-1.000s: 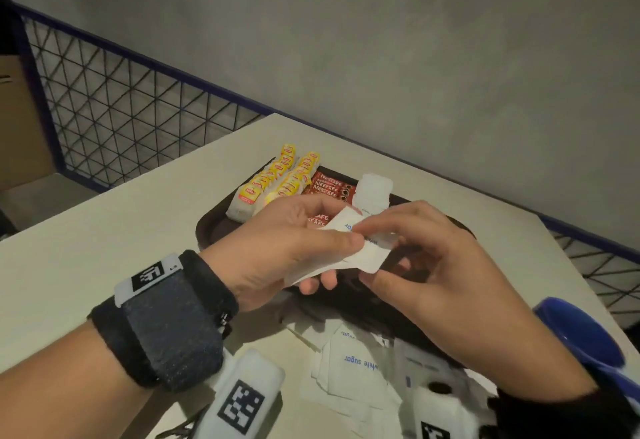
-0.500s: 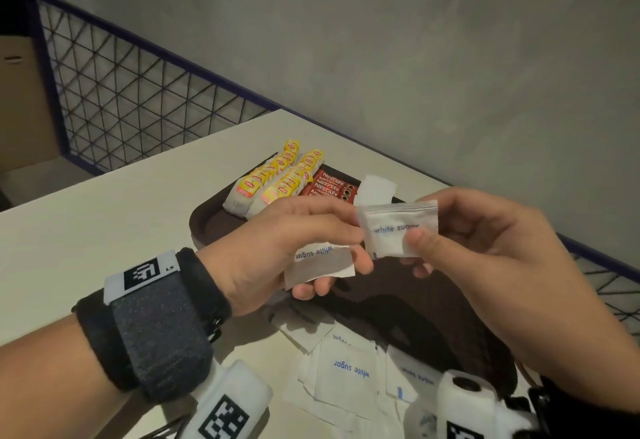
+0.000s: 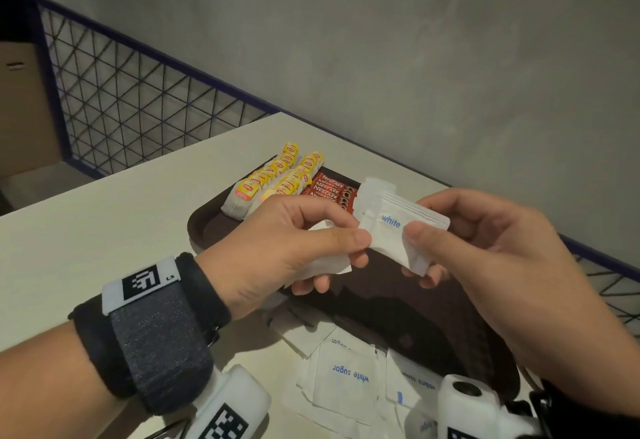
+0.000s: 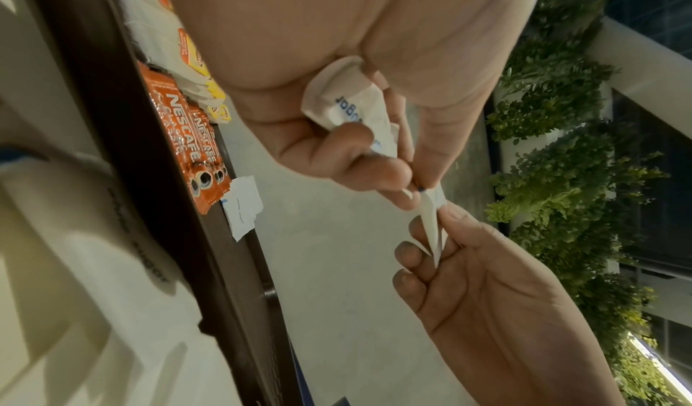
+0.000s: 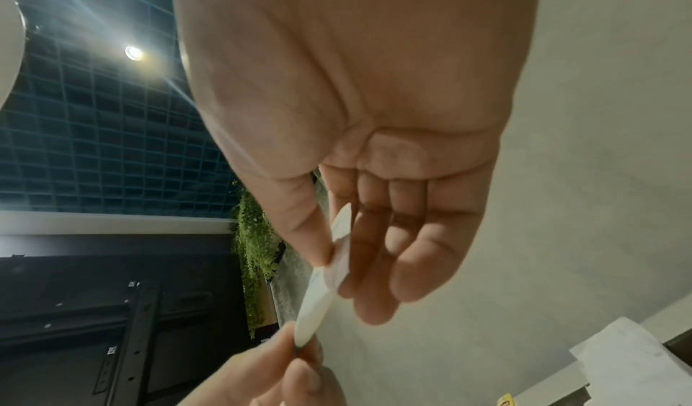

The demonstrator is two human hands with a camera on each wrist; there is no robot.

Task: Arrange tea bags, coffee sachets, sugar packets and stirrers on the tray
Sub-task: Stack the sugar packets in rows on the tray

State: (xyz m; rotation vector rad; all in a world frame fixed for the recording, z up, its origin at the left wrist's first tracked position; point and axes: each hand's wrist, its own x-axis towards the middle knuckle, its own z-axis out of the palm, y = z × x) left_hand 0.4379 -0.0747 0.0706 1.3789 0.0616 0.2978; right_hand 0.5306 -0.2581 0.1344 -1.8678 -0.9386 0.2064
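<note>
- Head view: I take the brown tray (image 3: 207, 227) as the reference for every position below.
- Done: two rows of yellow-tagged tea bags (image 3: 273, 179) lie at the tray's far left corner. The red coffee sachets (image 3: 329, 189) lie just beside them on the tray, to their right.
- Partly done: a few white sugar packets (image 3: 372, 189) rest on the tray next to the coffee sachets.
- In hand: above the middle of the tray, my right hand (image 3: 512, 265) pinches a small stack of sugar packets (image 3: 398, 231) between thumb and curled fingers.
- My left hand (image 3: 277, 251) pinches the same stack's left edge with thumb and forefinger. Its lower fingers curl around a further sugar packet (image 4: 348, 101), confirmed in the left wrist view.
- Left to do: loose sugar packets (image 3: 346, 376) lie on the table (image 3: 104, 231) at the tray's near edge, off the tray.
- Stirrers: I see none on the tray or around it; I judge this step not yet started.
- Estimate: I judge the task past the halfway mark, with sugar placement under way.
</note>
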